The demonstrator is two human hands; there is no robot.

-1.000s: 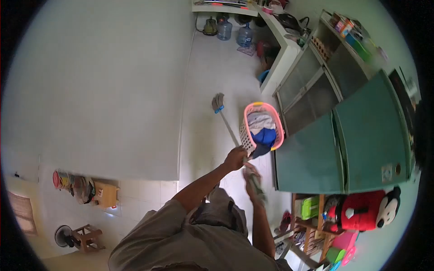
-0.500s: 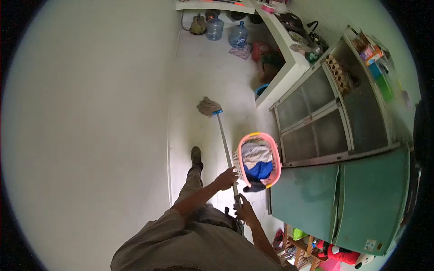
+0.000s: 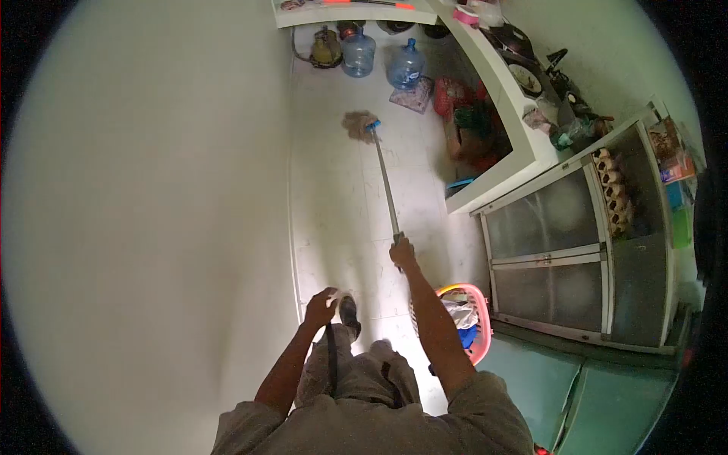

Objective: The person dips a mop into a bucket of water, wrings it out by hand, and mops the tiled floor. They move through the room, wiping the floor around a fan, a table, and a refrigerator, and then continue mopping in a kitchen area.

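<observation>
My right hand (image 3: pixel 402 253) is wrapped around the upper end of a mop's grey handle (image 3: pixel 386 178), arm stretched forward. At the far end, the mop's stringy grey-brown head (image 3: pixel 358 126), joined by a blue clamp, lies blurred on the pale tiled floor. My left hand (image 3: pixel 321 308) hangs off the mop, above my shoe, with loosely bent fingers apart and nothing visible in them. Just below it runs a dark strap (image 3: pixel 331 356). Beside my right forearm stands a pink laundry basket (image 3: pixel 484 315) with white and blue clothes, partly hidden by the arm.
A plain wall (image 3: pixel 152 227) borders the left. Ahead, under a white counter (image 3: pixel 500 91), stand blue water jugs (image 3: pixel 406 67), a gas cylinder (image 3: pixel 326 49) and bags. On the right are a glass-doored cabinet (image 3: pixel 546 258) and a green fridge (image 3: pixel 531 379).
My left hand has let go of the mop handle and moved left. The mop head and my right hand have gone forward. My view has advanced, and the basket now sits nearer my right side.
</observation>
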